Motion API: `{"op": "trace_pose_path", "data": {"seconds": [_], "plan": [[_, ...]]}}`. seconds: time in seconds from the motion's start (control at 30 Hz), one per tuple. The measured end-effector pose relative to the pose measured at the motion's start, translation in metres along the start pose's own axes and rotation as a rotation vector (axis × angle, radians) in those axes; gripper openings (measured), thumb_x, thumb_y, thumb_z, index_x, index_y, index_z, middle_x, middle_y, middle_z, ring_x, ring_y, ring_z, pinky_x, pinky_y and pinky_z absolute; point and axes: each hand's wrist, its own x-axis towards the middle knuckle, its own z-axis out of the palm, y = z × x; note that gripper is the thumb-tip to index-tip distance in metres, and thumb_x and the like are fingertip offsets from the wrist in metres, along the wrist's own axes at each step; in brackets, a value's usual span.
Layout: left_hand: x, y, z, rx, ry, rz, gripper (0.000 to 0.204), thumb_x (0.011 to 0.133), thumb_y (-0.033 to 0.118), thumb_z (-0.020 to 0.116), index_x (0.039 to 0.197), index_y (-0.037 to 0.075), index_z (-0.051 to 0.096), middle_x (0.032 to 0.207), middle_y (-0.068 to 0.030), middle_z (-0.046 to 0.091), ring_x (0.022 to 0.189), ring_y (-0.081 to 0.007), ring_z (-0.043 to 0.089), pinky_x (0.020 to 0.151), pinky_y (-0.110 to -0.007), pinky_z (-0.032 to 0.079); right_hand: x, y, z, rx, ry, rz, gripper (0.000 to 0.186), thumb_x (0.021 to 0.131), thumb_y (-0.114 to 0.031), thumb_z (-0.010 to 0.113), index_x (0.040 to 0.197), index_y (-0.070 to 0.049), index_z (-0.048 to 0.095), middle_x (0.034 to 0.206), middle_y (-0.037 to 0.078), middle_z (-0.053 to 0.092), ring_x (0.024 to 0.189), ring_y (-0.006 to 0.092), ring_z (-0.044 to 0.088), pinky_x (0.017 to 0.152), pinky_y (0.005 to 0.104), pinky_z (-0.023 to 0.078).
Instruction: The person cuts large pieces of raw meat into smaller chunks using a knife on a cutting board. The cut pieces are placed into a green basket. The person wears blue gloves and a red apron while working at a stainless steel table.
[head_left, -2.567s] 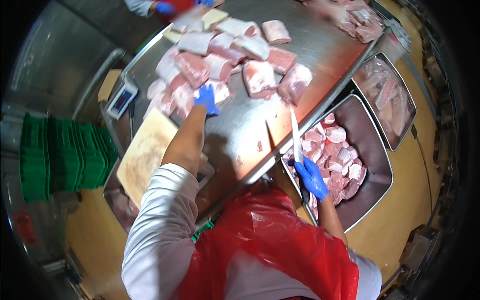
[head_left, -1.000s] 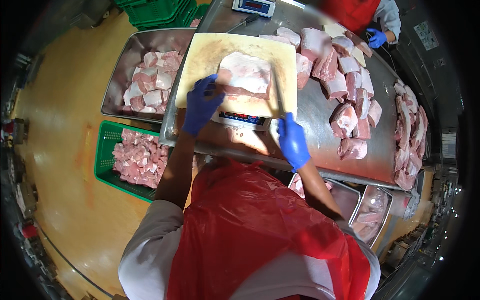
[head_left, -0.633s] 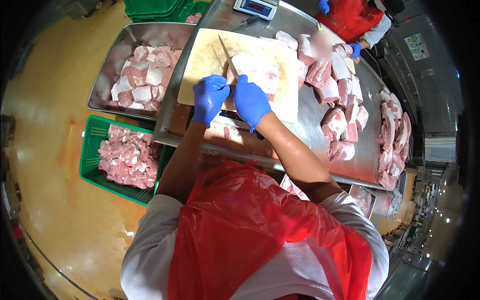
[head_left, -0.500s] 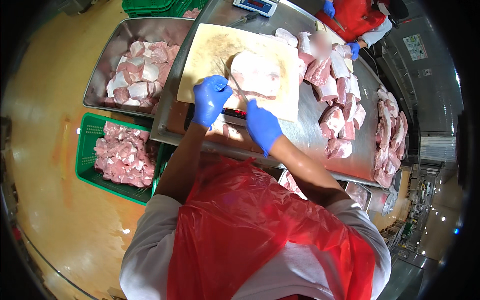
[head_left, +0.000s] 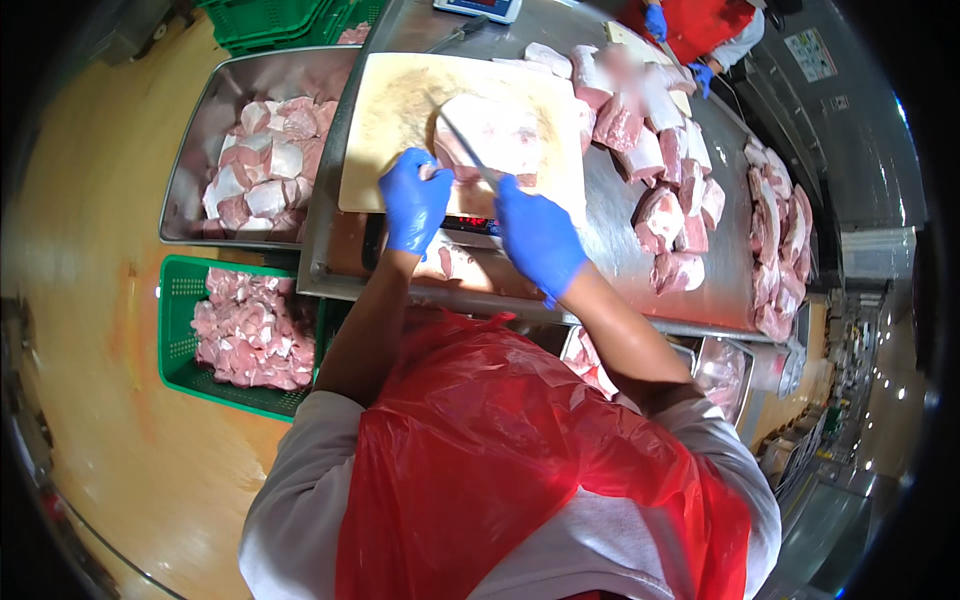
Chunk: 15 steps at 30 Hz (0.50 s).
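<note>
Above the near edge of the cutting board (head_left: 390, 105), the right hand (head_left: 540, 235), in a blue glove, grips a knife (head_left: 468, 143) by its handle. The blade slants away and to the left, across the left part of a slab of meat (head_left: 495, 130); whether it touches the meat is hard to tell. The left hand (head_left: 415, 200), also gloved in blue, is curled into a loose fist just beside the slab's near left corner; whether it pinches anything cannot be told. The slab lies on the board, pale fatty side up.

Below the board's near edge shows a scale (head_left: 470, 232) with a red-lit display, partly hidden by the board. On the metal tabletop (head_left: 610, 285), to the right, lie thick chunks of meat (head_left: 643, 155), with another pile (head_left: 775, 240) near the far right end. A second scale (head_left: 480, 8) stands beyond the board. To the left are a metal bin (head_left: 183, 205) of meat pieces and, nearer, a green basket (head_left: 180, 315) of smaller scraps. Across the tabletop, a co-worker's gloved hand (head_left: 703, 78) shows.
</note>
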Motion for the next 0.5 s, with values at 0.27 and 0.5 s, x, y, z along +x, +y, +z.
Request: {"op": "trace_pose_path", "data": {"seconds": [0.27,0.5], "plan": [[-0.022,0.010,-0.027,0.266,0.004,0.103,0.015,0.076,0.010,0.071,0.075,0.002,0.058,0.065,-0.0127,0.056,0.059,-0.0191,0.055,0.059,-0.035,0.047,0.000,0.012,0.024,-0.067,-0.255,0.031,0.023,0.093,-0.013,0.052,0.110,0.002,0.050,0.083,0.023,0.070,0.076,0.0388,0.070,0.067,0.0467,0.056],[-0.048,-0.052,-0.198,0.336,-0.177,-0.312,0.025,0.074,0.009,0.071,0.095,-0.002,0.062,0.069,-0.0083,0.062,0.066,-0.0138,0.060,0.059,-0.031,0.050,-0.130,0.108,-0.017,-0.066,-0.212,0.113,0.019,0.097,-0.020,0.057,0.108,-0.006,0.051,0.074,0.021,0.066,0.069,0.0409,0.066,0.059,0.0512,0.049]]}}
